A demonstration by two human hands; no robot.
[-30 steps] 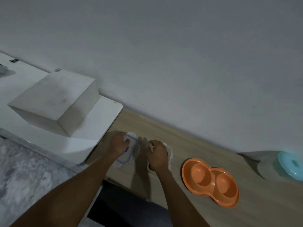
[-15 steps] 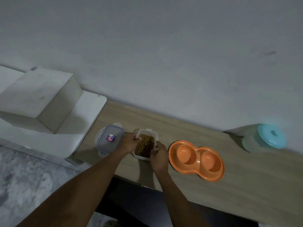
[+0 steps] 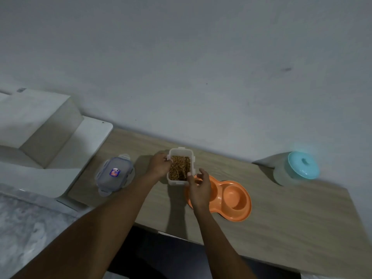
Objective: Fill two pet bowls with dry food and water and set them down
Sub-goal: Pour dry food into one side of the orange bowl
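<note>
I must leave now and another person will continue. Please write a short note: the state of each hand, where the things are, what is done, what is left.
Left hand: grip on the left side of the open food box, full of dry food.
Right hand: fingers loose at the box's near right corner, above the orange double bowl.
Lid: off, lying left on the table.
Jug with blue lid: far right.
Done: box opened.
Left: pour food, add water, set the bowl down. Both hollows look empty.

double bowl [image 3: 229,198]: left well part-hidden by right hand [image 3: 199,187] | lid [image 3: 115,174] label: unreadable
</note>
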